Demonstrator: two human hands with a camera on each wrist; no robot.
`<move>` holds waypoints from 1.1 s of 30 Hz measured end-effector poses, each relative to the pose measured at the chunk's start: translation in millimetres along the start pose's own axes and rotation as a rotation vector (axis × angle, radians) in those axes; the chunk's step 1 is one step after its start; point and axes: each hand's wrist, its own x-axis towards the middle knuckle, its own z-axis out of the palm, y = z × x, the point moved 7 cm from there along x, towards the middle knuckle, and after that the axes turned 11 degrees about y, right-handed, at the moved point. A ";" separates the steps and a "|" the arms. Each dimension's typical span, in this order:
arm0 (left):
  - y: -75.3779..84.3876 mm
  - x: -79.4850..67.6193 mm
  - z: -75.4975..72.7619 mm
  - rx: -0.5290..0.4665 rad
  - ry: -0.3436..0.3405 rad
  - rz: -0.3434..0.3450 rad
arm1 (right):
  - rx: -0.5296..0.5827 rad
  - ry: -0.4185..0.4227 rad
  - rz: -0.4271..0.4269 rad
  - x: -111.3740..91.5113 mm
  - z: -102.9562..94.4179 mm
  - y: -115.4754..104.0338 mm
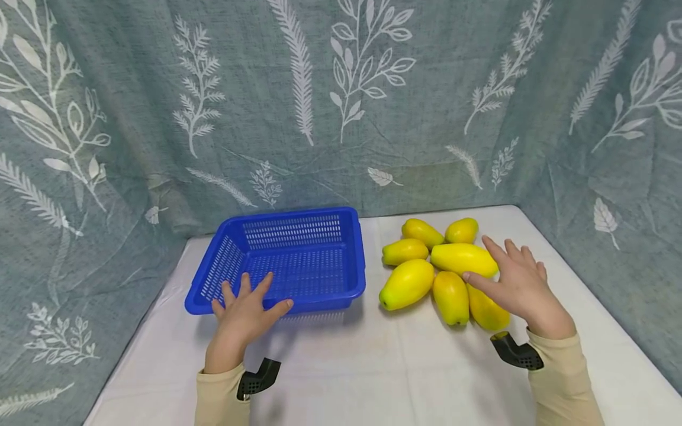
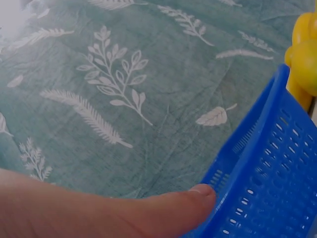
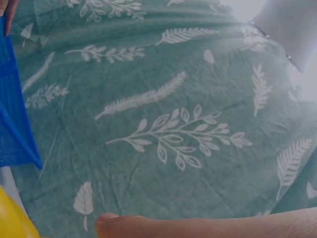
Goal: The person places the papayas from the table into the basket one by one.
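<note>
A blue plastic basket point(image 1: 298, 307) with slotted walls stands on the left half of the table, nothing inside it. My left hand point(image 1: 240, 322) is at its near left edge, fingers spread over the rim; whether it touches cannot be told. In the left wrist view the thumb point(image 2: 173, 210) lies beside the basket wall point(image 2: 277, 163). Several yellow papayas point(image 1: 407, 285) lie grouped on the right. Over the group's right side, my right hand point(image 1: 524, 287) has its fingers spread and holds nothing. It partly hides a long papaya point(image 1: 463, 259) and a lower one point(image 1: 487, 310).
White cloth covers the table point(image 1: 373, 367). A grey-green curtain point(image 1: 319, 118) with white leaf prints encloses the back and both sides. Black camera mounts point(image 1: 259, 378) sit at both wrists, over beige sleeves point(image 1: 559, 378).
</note>
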 end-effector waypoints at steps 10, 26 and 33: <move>-4.4 5.3 8.5 0.037 -0.016 -0.012 | 0.006 -0.007 0.009 7.3 -1.9 3.4; 0.4 9.4 5.6 0.096 -0.006 0.031 | 0.051 -0.055 0.069 14.2 2.5 16.3; 0.9 10.7 8.7 0.106 -0.020 0.032 | 0.197 -0.234 0.172 17.1 23.5 48.4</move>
